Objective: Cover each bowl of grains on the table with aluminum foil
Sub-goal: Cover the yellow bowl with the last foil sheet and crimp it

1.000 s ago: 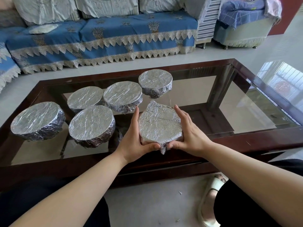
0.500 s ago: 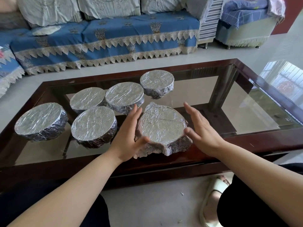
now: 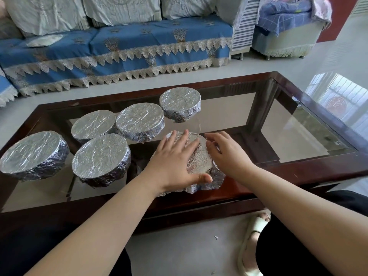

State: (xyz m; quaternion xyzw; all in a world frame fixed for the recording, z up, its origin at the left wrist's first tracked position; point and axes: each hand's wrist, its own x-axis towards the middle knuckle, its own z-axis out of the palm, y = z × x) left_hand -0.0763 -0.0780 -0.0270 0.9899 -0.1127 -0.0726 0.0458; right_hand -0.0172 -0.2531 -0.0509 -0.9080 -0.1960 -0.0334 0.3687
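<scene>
Behind the glass worktop (image 3: 298, 124) a blue sofa (image 3: 119, 46) filled the upper frame. At far left sat a foil-covered bowl (image 3: 32, 154), then a near bowl (image 3: 100, 158) with another (image 3: 93, 125) behind it, a fourth bowl (image 3: 140, 120) at centre and a fifth (image 3: 180, 103) further up. Lower centre, by the worktop's near edge, stood the sixth bowl (image 3: 199, 164), its foil loose and crumpled round the base. The left hand (image 3: 175, 164) lay flat on its foil top, fingers straight and spread. The right hand (image 3: 227, 154) touched its right rim, fingers loosely bent, gripping nothing. A pale sandal (image 3: 251, 244) showed at lower right.
</scene>
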